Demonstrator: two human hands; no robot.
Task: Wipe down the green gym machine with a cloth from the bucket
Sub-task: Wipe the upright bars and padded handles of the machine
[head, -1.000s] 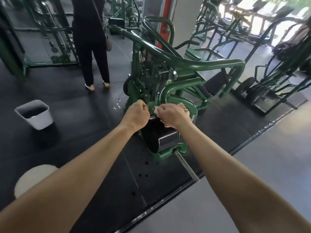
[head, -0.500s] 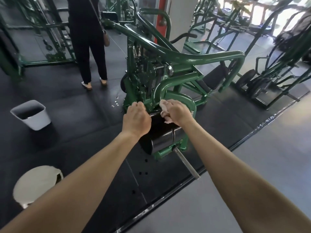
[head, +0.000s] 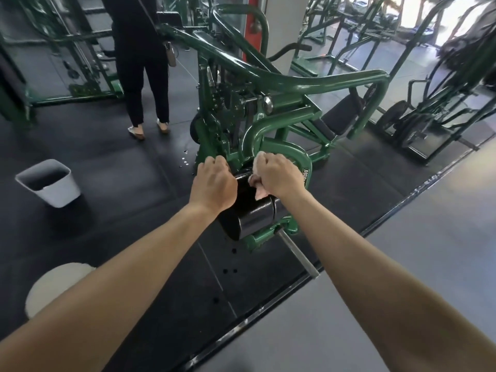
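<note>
Now at the black roller pad [head: 255,214] of the green gym machine [head: 284,124]
Pale cloth [head: 259,194] bunched inside the curled fingers of the right hand [head: 279,178], tail hanging onto the pad; left hand [head: 214,183] fisted just beside, its grasp impossible to tell

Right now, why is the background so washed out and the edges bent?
Head view: daylight through the far windows burns to white; the wide-angle lens bows the green gym machine and stretches the forearms; the glossy black roller pad shows a soft sheen; the right hand and pale pink cloth look sharp.
</note>
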